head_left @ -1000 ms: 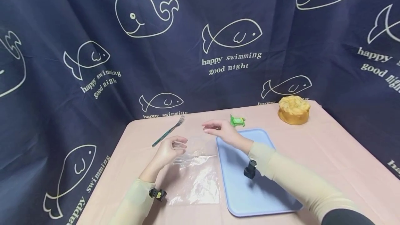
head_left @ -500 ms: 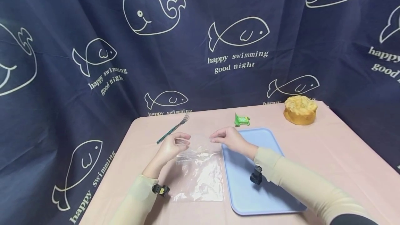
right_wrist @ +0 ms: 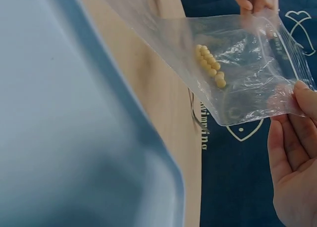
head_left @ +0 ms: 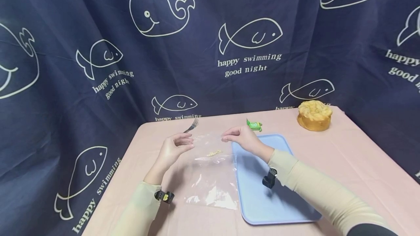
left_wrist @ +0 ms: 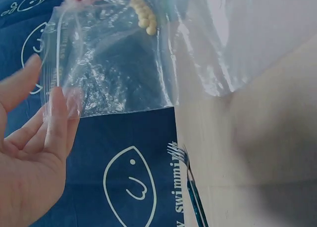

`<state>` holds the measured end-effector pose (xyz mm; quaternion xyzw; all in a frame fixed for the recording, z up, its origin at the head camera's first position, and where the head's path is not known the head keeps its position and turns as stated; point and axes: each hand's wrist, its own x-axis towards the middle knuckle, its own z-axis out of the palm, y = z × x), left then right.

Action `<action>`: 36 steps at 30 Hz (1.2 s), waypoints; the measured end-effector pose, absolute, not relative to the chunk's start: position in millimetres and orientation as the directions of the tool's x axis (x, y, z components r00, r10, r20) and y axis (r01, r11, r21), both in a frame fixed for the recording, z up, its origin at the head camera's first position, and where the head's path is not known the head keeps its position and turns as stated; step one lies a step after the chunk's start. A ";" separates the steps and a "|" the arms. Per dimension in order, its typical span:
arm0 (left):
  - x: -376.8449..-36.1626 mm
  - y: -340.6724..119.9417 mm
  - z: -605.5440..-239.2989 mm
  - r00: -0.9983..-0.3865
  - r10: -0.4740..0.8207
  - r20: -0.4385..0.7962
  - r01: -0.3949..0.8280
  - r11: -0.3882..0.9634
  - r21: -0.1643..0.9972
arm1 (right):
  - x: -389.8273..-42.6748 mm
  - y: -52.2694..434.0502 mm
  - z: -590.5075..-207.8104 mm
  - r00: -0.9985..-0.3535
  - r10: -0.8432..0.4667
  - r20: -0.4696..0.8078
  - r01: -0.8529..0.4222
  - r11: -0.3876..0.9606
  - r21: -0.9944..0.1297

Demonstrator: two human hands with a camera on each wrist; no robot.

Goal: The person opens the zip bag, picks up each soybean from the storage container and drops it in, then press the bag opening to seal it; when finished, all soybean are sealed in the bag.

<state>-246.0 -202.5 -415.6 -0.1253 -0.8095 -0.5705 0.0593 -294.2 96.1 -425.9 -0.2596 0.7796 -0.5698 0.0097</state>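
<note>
A clear zip bag (head_left: 211,170) hangs above the pink table, held up by its top edge, its bottom still near the cloth. My left hand (head_left: 186,141) pinches the bag's left top corner between thumb and fingers (left_wrist: 54,113). At the other top corner my right hand (head_left: 227,136) pinches the edge, its fingertips (right_wrist: 299,95) on the plastic. A short row of pale yellow kernels (head_left: 214,152) sits inside the bag (right_wrist: 237,68), also seen as kernels (left_wrist: 142,11) through the film (left_wrist: 114,63).
A blue tray (head_left: 279,199) lies right of the bag, its rim (right_wrist: 148,138) close below it. A fork (head_left: 191,125) lies behind my left hand. A green packet (head_left: 253,125) and a round golden cake (head_left: 314,115) sit at the back. Dark curtain surrounds the table.
Both hands have lifted the bag's top edge off the table, so the bag now hangs between them. The yellow kernels inside have come into view.
</note>
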 end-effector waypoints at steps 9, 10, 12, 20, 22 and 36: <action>-246.9 -205.3 -411.9 -0.940 0.054 0.336 0.323 0.449 0.833 | -294.8 95.4 -416.7 -0.871 -0.404 0.280 -0.371 0.166 -0.914; -246.1 -206.5 -409.9 -0.938 0.054 0.344 0.330 0.448 0.831 | -294.9 95.3 -416.2 -0.871 -0.401 0.282 -0.371 0.162 -0.915; -244.6 -208.5 -405.1 -0.933 0.064 0.355 0.344 0.456 0.821 | -294.6 95.0 -415.4 -0.874 -0.395 0.284 -0.369 0.156 -0.916; -245.9 -200.0 -380.7 -0.908 0.172 0.381 0.402 0.608 0.685 | -291.3 87.5 -413.5 -0.875 -0.397 0.277 -0.339 0.094 -0.936; -251.8 -186.5 -374.3 -0.892 0.249 0.378 0.445 0.635 0.632 | -290.8 86.4 -413.2 -0.876 -0.394 0.278 -0.336 0.083 -0.938; -285.2 -130.7 -363.3 -0.775 0.531 0.343 0.632 0.655 0.415 | -289.0 82.3 -412.7 -0.864 -0.374 0.338 -0.395 0.086 -0.915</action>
